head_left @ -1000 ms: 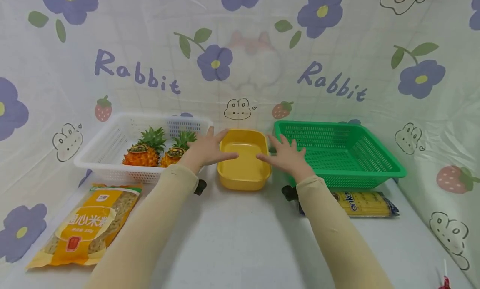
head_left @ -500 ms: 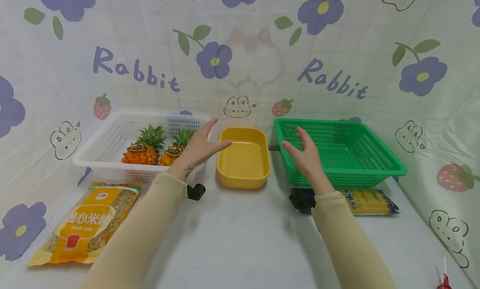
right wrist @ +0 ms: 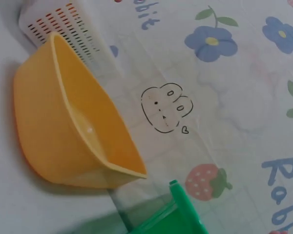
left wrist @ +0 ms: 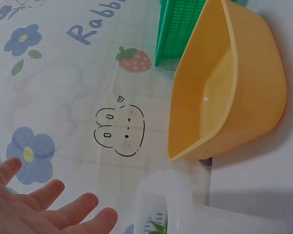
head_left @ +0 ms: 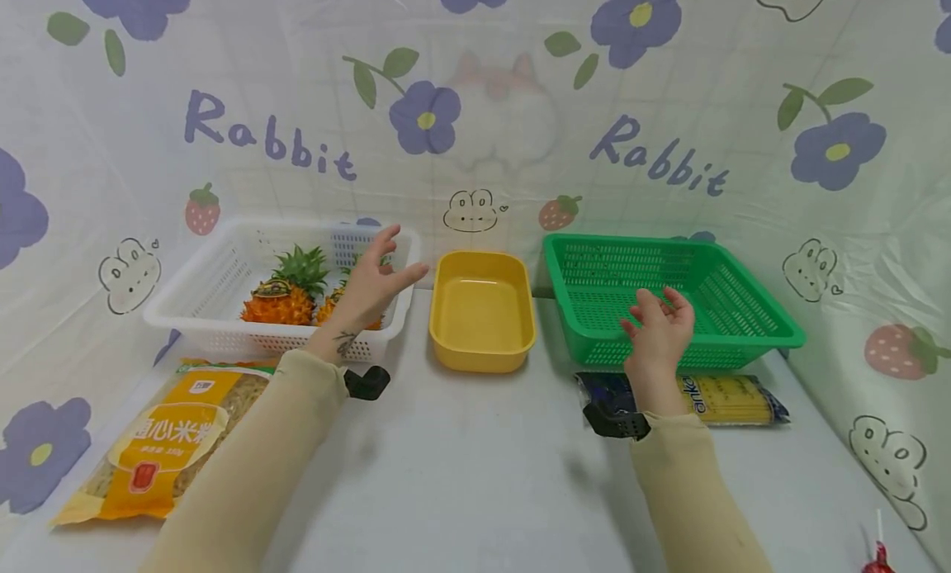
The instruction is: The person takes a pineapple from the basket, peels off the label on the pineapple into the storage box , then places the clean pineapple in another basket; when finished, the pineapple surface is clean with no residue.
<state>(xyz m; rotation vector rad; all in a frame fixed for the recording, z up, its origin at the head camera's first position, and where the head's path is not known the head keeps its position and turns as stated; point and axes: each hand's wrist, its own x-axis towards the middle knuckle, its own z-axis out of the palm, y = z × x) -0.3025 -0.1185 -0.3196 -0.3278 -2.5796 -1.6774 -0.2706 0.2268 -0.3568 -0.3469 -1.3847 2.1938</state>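
I see the yellow tub [head_left: 483, 313] standing on the counter [head_left: 475, 474], and I place everything else from it. My left hand [head_left: 369, 286] hovers just left of the tub, over the near right corner of the white basket [head_left: 215, 309], its grip spread and holding nothing (the left wrist view shows the fingers [left wrist: 63, 214] straight and apart). Two pineapples [head_left: 286, 296] sit in that basket. My right hand [head_left: 660, 329] hangs well right of the tub, in front of the green basket [head_left: 743, 309], its grip loosely curled around nothing. Right of the tub and nearer me, a yellow noodle packet [head_left: 724, 401] lies behind that wrist. Far left of the tub lies an orange pasta bag [head_left: 163, 445].
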